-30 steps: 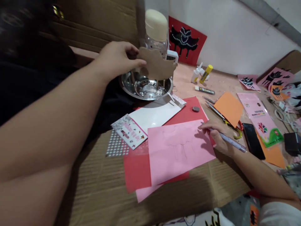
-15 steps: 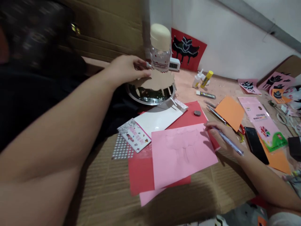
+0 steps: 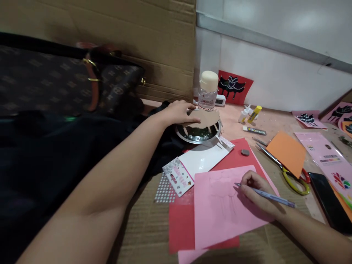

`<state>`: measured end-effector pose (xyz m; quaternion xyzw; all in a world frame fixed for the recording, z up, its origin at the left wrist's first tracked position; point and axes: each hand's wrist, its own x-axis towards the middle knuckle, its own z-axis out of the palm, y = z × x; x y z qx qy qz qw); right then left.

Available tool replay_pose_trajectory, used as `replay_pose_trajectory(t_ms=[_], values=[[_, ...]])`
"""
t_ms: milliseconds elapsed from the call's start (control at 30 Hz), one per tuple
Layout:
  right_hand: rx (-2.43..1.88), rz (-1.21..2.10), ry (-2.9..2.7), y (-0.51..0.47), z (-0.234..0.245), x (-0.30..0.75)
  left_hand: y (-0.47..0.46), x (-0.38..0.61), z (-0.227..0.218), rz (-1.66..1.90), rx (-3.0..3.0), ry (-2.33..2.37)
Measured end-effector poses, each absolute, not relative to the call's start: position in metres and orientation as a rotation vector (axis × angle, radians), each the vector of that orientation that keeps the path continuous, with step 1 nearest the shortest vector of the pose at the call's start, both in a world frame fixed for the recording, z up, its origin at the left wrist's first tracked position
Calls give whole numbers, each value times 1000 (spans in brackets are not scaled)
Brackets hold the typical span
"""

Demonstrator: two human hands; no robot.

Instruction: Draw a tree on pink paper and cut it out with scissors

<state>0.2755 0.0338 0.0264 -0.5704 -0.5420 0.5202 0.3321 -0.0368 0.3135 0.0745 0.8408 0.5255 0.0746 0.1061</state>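
one orange sheet (image 3: 287, 152) overlaps the scissors (image 3: 271, 156) beside the pink paper (image 3: 220, 227).

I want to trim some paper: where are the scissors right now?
On the head view's right side, the scissors lie between the pink sheet and the black phone, partly under the orange paper.

From the person's head, close above the near side of the bench (image 3: 233, 121), the camera looked forward and down; the right grip (image 3: 258, 194) lay nearer the lens than the left grip (image 3: 180, 113), and the wall (image 3: 277, 82) showed beyond the back edge.
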Motion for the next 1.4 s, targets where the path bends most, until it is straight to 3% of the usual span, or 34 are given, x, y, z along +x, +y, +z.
replay_pose_trajectory(t_ms=[200, 433, 567, 667, 700, 833, 1067, 1400], values=[[-1485, 1340, -1432, 34, 25, 276, 303, -27, 88, 324, 2502, 1599], [-1392, 1323, -1398, 32, 33, 273, 197, -10, 167, 488, 2745, 1750], [-1370, 836, -1817, 55, 56, 299, 66, 32, 134, 284, 3106, 908], [-1513, 246, -2107, 81, 58, 326, -11, 57, 89, 343, 3174, 763], [-1543, 206, -2128, 87, 55, 332, -26, 62, 77, 285, 3200, 758], [-1648, 123, -2262, 96, 39, 343, -35, 72, 51, 108, 3240, 843], [-1652, -16, -2180, 110, 35, 338, -13, 76, 54, 119, 3169, 804], [-1478, 241, -2254, 126, 46, 318, -28, 85, 31, 319, 3150, 955]])
